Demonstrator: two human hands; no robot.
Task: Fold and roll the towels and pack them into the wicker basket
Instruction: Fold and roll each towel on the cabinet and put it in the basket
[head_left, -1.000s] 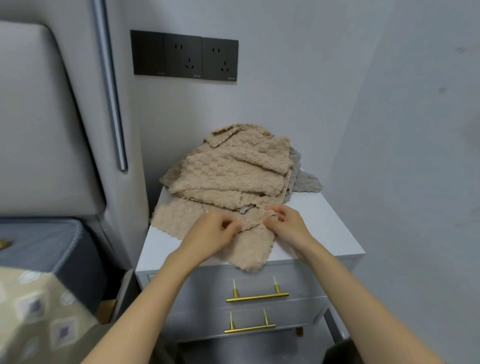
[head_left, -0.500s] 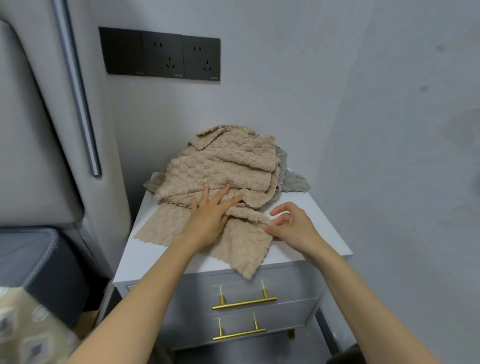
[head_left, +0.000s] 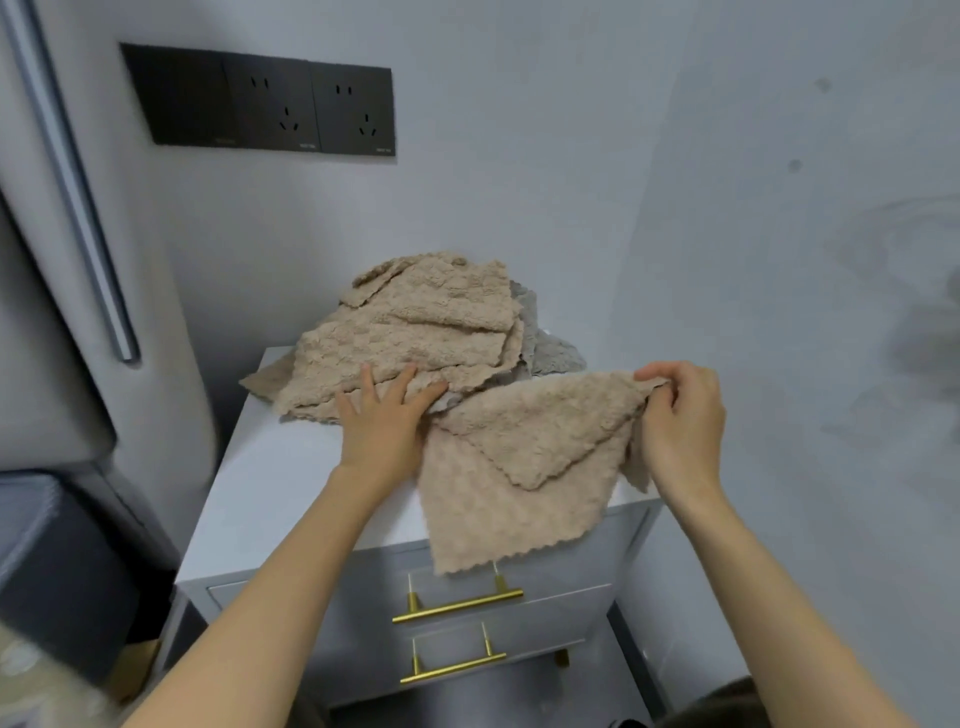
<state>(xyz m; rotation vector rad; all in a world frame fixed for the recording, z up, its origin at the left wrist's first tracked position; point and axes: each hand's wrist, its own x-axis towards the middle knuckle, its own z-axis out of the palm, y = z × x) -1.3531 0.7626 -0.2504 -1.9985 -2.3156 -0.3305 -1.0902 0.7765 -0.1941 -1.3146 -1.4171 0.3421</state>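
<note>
A heap of beige towels (head_left: 415, 332) lies at the back of the white nightstand (head_left: 270, 483), with a grey towel (head_left: 550, 353) partly showing behind it. My right hand (head_left: 680, 415) pinches a corner of one beige towel (head_left: 519, 467) and holds it up to the right; the towel hangs over the nightstand's front edge. My left hand (head_left: 384, 421) lies flat with straight fingers on the front of the heap, pressing it down. No wicker basket is in view.
The nightstand stands in a corner between two grey walls and has two drawers with gold handles (head_left: 457, 605). A black socket panel (head_left: 260, 101) is on the back wall. A padded headboard (head_left: 47, 312) and dark bedding (head_left: 57, 561) are at the left.
My right hand has taken a corner of one beige towel and pulled it out of the heap, up and to the right. My left hand stays pressing the heap.
</note>
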